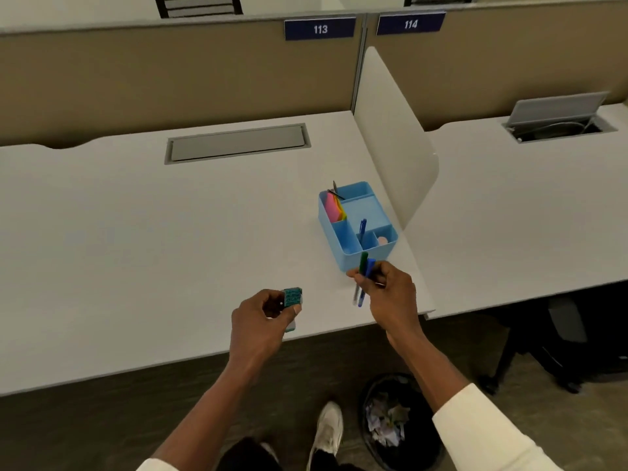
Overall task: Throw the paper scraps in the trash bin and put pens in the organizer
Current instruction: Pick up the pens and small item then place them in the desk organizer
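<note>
My right hand [387, 294] grips a bunch of pens [364, 273], green and blue caps pointing up, just in front of the light blue organizer [346, 261]. The organizer stands on the white desk near the divider and holds one blue pen [362, 229] upright, coloured sticky notes and a dark pen at the back. My left hand [261, 317] is closed around a small teal patterned block [293, 297] above the desk's front edge. On the floor below, a black mesh trash bin [368, 399] contains crumpled paper scraps [387, 424].
The white desk [136, 249] has a grey cable hatch [238, 142] at the back. A white divider panel [390, 137] separates it from the neighbouring desk, where another hatch stands raised. My shoe [328, 433] is beside the bin. A dark chair base sits at the right.
</note>
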`<action>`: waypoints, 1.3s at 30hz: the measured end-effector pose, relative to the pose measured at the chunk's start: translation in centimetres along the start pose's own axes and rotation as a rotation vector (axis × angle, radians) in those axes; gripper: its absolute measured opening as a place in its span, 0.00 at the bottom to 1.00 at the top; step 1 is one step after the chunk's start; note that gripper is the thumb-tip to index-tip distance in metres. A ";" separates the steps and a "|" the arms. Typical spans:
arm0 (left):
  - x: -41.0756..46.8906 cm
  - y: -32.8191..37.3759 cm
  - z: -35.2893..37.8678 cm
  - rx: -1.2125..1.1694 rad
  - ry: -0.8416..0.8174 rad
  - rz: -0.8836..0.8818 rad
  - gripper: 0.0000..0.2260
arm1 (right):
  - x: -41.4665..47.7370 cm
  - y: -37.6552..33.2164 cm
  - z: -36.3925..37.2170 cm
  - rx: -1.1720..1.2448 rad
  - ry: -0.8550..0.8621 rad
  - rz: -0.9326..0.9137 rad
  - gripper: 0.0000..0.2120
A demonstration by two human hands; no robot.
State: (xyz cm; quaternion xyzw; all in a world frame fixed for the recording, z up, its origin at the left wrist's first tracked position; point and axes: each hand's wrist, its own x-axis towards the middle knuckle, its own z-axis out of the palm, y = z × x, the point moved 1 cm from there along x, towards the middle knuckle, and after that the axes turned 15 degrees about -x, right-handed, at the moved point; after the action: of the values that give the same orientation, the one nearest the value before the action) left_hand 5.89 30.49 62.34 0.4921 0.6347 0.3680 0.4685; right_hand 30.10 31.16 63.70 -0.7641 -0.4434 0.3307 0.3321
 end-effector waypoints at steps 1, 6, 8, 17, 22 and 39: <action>0.7 0.2 0.2 -0.013 0.001 -0.005 0.15 | 1.0 -0.2 -0.2 -0.012 0.050 -0.012 0.12; 4.1 0.7 0.5 -0.065 0.010 -0.069 0.14 | 4.6 -1.1 -0.6 -0.075 0.283 -0.051 0.13; 5.5 1.0 0.5 -0.062 -0.001 -0.079 0.15 | 5.7 -1.8 -0.6 -0.124 0.354 -0.081 0.13; 12.7 3.1 1.6 0.005 -0.185 0.029 0.09 | 9.3 -3.8 0.0 -0.310 0.503 -0.100 0.15; 15.4 3.9 3.2 0.107 -0.232 0.091 0.11 | 9.8 -3.8 0.8 -0.426 0.501 -0.083 0.15; 17.5 8.2 10.6 0.392 -0.423 0.603 0.10 | 12.0 0.2 1.0 -0.587 0.233 -0.117 0.14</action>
State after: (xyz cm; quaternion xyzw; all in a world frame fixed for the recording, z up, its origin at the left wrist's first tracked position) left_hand 16.98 49.55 62.84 0.8004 0.4102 0.2518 0.3573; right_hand 34.00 42.02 60.42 -0.8331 -0.5221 0.0795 0.1646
